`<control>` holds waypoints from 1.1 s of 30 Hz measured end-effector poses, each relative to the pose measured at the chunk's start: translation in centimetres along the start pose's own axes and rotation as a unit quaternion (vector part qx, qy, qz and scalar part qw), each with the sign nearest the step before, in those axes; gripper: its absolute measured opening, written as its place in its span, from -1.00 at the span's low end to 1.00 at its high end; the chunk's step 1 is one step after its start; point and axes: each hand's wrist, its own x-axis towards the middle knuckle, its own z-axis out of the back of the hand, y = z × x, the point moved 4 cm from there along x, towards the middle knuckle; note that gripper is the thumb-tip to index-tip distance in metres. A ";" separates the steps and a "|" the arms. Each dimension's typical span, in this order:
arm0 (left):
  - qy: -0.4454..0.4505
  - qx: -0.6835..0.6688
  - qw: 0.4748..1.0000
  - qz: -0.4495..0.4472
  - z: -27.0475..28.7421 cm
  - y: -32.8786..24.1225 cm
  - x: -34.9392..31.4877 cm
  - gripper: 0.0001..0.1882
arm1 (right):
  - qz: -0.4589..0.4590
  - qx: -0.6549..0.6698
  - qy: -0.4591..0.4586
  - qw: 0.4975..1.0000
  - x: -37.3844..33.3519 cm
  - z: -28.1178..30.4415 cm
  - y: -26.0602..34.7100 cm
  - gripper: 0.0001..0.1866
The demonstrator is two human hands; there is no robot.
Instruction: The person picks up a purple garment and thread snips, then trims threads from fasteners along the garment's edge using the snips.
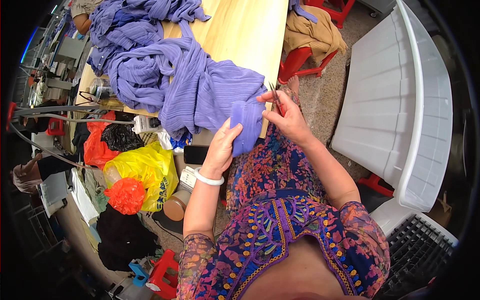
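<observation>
A purple ribbed knit garment (pixel 210 85) lies bunched over the wooden table (pixel 250 30), and one end hangs past the near edge. My left hand (pixel 219 150) is closed on that hanging end, a flat band of the cloth pinched between thumb and fingers. In my right hand (pixel 292 122) is a small pair of scissors (pixel 273 94) with dark blades pointing up and away and a red part at the palm. The right thumb and forefinger reach close to the garment's right edge; whether they touch it I cannot tell.
More purple garments (pixel 125 30) heap at the table's far left. Below sit a power strip (pixel 145 124), a dark phone (pixel 196 154) and a yellow plastic bag (pixel 150 170). At right stand a large white plastic bin (pixel 380 90) and a red stool (pixel 300 62) bearing tan cloth.
</observation>
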 end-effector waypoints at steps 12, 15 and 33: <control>-0.011 -0.017 0.999 -0.025 0.7 -0.9 -0.1 -0.67 | -0.003 -0.014 0.092 0.996 2.0 -2.3 -0.4 -0.68; -0.003 0.022 0.998 -0.050 0.4 -1.6 0.2 -0.71 | -0.007 -0.029 0.095 0.995 2.0 -2.4 0.0 -0.69; -0.069 -0.068 0.994 -0.045 0.3 -2.1 2.5 -0.84 | 0.141 -0.259 -0.030 0.955 0.0 -0.2 1.8 -0.64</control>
